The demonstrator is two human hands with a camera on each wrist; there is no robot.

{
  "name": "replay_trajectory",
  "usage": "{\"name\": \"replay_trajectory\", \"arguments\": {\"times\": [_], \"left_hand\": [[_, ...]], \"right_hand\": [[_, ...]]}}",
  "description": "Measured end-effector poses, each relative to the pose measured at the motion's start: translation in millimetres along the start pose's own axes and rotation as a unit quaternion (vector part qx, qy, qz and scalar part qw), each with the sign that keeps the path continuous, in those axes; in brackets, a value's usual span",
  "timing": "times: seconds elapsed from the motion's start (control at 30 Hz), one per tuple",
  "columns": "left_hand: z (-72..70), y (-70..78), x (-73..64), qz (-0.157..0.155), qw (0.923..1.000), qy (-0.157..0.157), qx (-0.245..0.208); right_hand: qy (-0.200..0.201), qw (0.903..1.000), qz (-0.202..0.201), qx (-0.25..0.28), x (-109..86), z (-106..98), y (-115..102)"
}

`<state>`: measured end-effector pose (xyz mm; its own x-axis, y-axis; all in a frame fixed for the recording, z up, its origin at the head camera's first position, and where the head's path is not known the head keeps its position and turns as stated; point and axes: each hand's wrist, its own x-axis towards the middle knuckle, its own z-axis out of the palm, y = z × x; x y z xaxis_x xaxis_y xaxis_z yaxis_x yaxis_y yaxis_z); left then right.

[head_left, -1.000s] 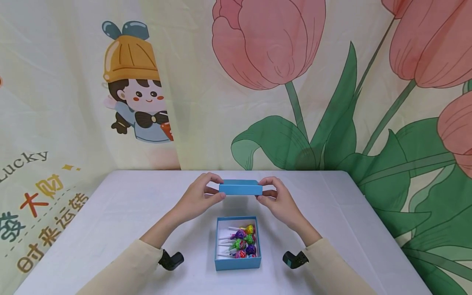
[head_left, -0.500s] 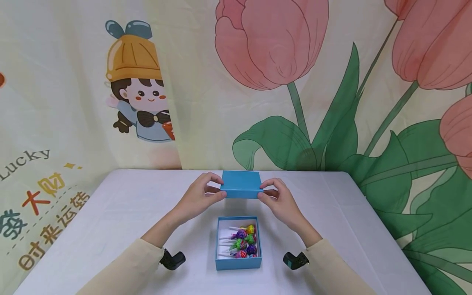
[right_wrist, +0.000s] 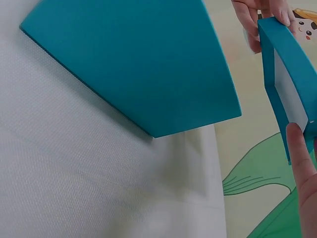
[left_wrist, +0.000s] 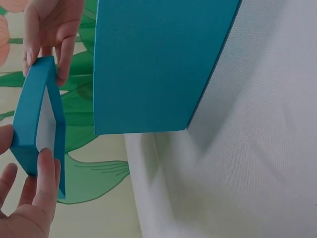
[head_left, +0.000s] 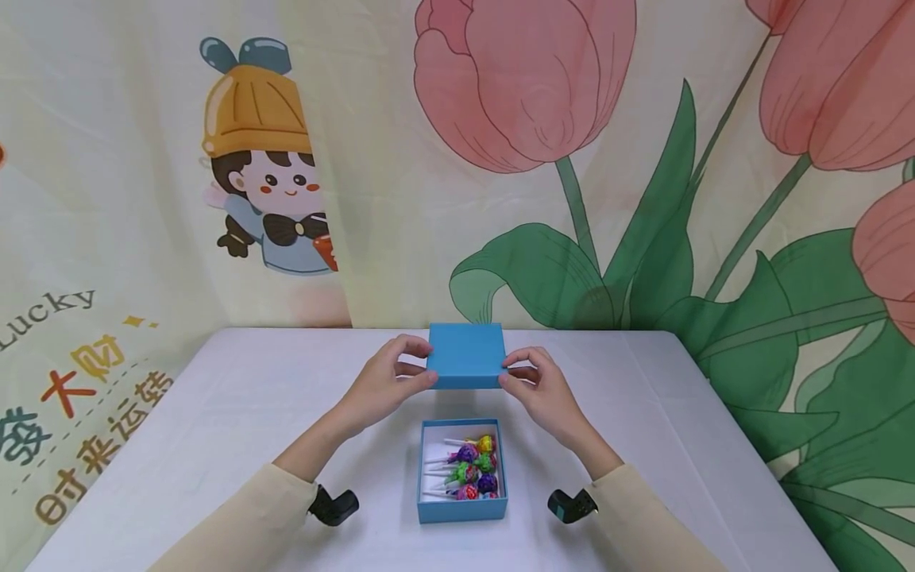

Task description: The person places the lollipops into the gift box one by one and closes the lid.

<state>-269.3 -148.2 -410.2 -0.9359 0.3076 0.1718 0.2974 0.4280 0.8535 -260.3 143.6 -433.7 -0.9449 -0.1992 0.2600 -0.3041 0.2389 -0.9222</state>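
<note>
Between both hands a blue box lid (head_left: 467, 353) is held up above the far part of the table. My left hand (head_left: 386, 381) pinches its left edge and my right hand (head_left: 538, 389) its right edge. The wrist views show the lid's white inside (left_wrist: 47, 121) facing down toward the table. Nearer to me stands the blue box (head_left: 461, 511), open at the top, apart from the lid. Several lollipops (head_left: 466, 473) in colourful wrappers lie inside, white sticks pointing left. In the right wrist view the box's side wall (right_wrist: 143, 64) fills the upper middle.
A white cloth covers the table (head_left: 272, 397). Behind it hangs a curtain (head_left: 386, 199) printed with tulips and a cartoon figure. Small black cameras (head_left: 333, 505) are strapped to both wrists.
The lid has tilted so that its flat blue top now faces the head camera, where earlier mostly its front edge showed. Both hands have stayed nearly in place; the box has not moved.
</note>
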Motion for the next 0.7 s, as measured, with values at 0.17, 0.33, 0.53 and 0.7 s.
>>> {"name": "replay_trajectory", "arguments": {"times": [0.17, 0.33, 0.53, 0.7], "left_hand": [[1.0, -0.4, -0.5, 0.000, 0.9999, 0.003, -0.013], [2.5, 0.3, -0.2, -0.002, 0.9998, 0.008, -0.019], [3.1, -0.3, 0.5, -0.011, 0.9996, 0.007, -0.027], [2.4, -2.5, 0.1, -0.010, 0.9996, -0.001, -0.025]], "right_hand": [[-0.009, 0.9999, 0.000, 0.006, -0.2, -0.2, -0.5], [-0.013, 0.9999, 0.004, 0.003, -0.2, -0.9, -0.6], [-0.012, 0.9996, 0.025, 0.000, 1.2, -0.9, 0.2], [-0.019, 0.9988, 0.044, -0.004, 2.4, -0.6, 0.8]]}}
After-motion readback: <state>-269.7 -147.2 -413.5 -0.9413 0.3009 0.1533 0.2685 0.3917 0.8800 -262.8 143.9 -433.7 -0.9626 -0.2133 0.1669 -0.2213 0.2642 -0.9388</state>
